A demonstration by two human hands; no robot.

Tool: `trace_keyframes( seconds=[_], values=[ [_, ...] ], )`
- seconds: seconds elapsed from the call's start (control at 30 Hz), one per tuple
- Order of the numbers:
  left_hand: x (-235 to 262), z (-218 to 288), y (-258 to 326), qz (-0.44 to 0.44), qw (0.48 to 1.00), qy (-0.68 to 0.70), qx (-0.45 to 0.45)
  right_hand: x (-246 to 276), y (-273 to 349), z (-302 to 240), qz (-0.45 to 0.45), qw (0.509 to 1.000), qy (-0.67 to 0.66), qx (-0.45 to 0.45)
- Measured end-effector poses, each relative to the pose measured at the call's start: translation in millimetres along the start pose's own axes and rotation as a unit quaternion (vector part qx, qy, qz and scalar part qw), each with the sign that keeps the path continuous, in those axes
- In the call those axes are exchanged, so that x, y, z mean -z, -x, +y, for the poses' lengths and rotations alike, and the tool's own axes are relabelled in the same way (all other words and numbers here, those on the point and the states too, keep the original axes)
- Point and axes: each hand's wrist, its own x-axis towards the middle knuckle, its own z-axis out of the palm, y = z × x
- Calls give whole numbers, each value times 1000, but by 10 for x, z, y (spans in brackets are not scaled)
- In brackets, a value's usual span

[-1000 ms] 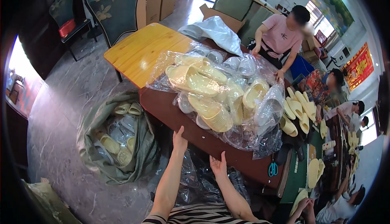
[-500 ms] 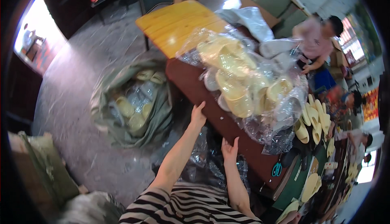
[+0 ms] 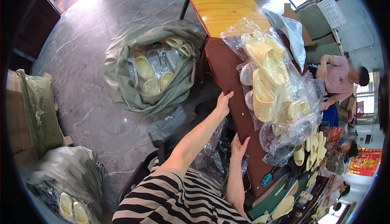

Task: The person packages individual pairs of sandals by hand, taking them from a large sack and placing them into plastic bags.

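My left hand (image 3: 224, 103) rests at the near edge of a dark red-brown table (image 3: 221, 59), its fingers stretched out and its thumb apart. Farther right along that edge is my right hand (image 3: 239, 147), open, with thumb and fingers spread beside the tabletop. Neither hand holds anything. In front of them lies a heap of cream slippers (image 3: 264, 98) and some pale grey ones, wrapped in clear plastic bags (image 3: 284, 141). Teal-handled scissors (image 3: 266, 179) lie near the table's right end.
A grey-green sack (image 3: 115, 76) of bagged slippers stands on the floor to the left. A yellow wooden table (image 3: 225, 5) adjoins the far end. Loose cream slippers (image 3: 310, 149) line the right side, where a person in pink (image 3: 339, 74) works. Another sack (image 3: 77, 171) sits lower left.
The view has swung, so the table and slippers appear shifted and the lower-left sack shows more. Both my hands stay at the table's edge. The person in pink has moved their arms.
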Motion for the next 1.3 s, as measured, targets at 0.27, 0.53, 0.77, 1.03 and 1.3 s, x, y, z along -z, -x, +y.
trace_keyframes(
  seconds=[0.27, 0.53, 0.77, 1.03, 1.3],
  values=[
    [-47, 20, 9, 3, 1000, -2, -9, -15, -13, -23, 0, 1000, -3, -16],
    [-15, 34, -7, 8, 1000, 2, 0, -28, -25, 23, 12, 1000, -2, 14],
    [71, 50, 46, 21, 1000, 1, -1, -8, 75, 75, 20, 1000, 13, -2],
    [149, 84, 154, 31, 998, 5, -45, 45, 135, 132, -3, 1000, 23, -14],
    [416, 20, 231, -45, 999, 10, 19, 238, 228, 89, 35, 997, 31, 54]
  ],
)
